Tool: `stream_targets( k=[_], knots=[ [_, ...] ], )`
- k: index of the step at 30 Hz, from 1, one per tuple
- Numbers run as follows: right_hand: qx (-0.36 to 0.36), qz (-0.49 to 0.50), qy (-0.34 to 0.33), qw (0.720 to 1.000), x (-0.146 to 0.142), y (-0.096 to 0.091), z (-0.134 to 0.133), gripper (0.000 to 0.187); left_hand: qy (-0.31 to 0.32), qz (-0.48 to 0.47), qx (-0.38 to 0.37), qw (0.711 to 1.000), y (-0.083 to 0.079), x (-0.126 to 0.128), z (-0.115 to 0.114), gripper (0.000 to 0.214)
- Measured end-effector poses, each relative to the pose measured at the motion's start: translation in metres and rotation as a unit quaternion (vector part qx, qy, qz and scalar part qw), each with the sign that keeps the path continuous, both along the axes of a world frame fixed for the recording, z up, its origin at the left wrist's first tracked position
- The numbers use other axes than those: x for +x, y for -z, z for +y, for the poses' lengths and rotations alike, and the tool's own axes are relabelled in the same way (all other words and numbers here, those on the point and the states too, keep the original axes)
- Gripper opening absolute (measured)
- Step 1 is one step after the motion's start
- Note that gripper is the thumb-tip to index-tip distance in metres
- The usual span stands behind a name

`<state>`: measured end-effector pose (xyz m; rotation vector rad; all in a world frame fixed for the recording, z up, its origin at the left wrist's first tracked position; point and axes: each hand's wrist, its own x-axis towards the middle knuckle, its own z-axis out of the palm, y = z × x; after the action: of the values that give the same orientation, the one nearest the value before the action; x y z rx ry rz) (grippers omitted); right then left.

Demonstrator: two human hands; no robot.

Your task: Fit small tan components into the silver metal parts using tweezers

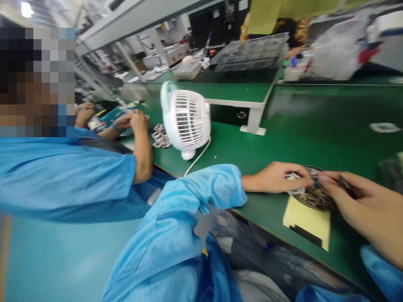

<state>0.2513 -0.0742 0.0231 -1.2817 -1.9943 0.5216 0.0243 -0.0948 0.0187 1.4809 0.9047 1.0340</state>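
Note:
My left hand (277,177) lies on the green bench with its fingers pinched on a small white part (292,176) at the rim of a round dish (316,197) full of small dark parts. My right hand (365,205) reaches in from the right and holds a small dark part (346,184) between thumb and fingers, right over the dish. The two hands nearly meet above the dish. A yellow card (307,220) sits under the dish, at the bench's front edge. The picture is blurred, so the parts' shapes are unclear.
A white desk fan (187,119) stands left of my hands, its cable trailing off the bench edge. A co-worker in a blue gown (63,176) sits at left, hands (132,121) busy near a pile of small parts (160,136). Trays (252,52) and bags (336,50) stand far back.

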Motion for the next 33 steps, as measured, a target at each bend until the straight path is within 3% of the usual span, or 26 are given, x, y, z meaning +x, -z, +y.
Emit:
stream_targets(
  k=[2,4,9,16,23,29,33],
  knots=[
    [-0.040,0.040,-0.035,0.998,-0.012,-0.023,-0.008,0.022,-0.029,0.010,0.011,0.999,-0.003,0.002,-0.002,0.029],
    [-0.050,0.074,-0.057,0.994,-0.019,-0.034,-0.008,0.032,-0.060,0.022,0.026,0.998,-0.006,0.002,-0.004,0.029],
    [-0.088,0.131,-0.098,0.983,-0.018,-0.031,-0.003,0.037,-0.067,0.073,0.034,0.994,-0.012,0.000,-0.005,0.027],
    [-0.087,0.164,-0.144,0.972,-0.022,-0.031,-0.011,0.023,-0.044,0.177,0.140,0.973,-0.015,-0.002,-0.010,0.015],
    [-0.133,0.209,-0.193,0.950,-0.017,-0.037,-0.010,0.025,-0.021,0.133,0.031,0.990,-0.022,-0.004,-0.011,0.027],
    [-0.209,0.215,-0.104,0.948,-0.015,-0.036,-0.008,0.032,-0.072,0.044,-0.048,0.995,-0.020,-0.003,-0.009,0.035],
    [-0.202,0.200,-0.086,0.955,-0.016,-0.034,-0.006,0.030,-0.095,-0.007,-0.098,0.991,-0.021,-0.003,-0.006,0.040]
  ],
)
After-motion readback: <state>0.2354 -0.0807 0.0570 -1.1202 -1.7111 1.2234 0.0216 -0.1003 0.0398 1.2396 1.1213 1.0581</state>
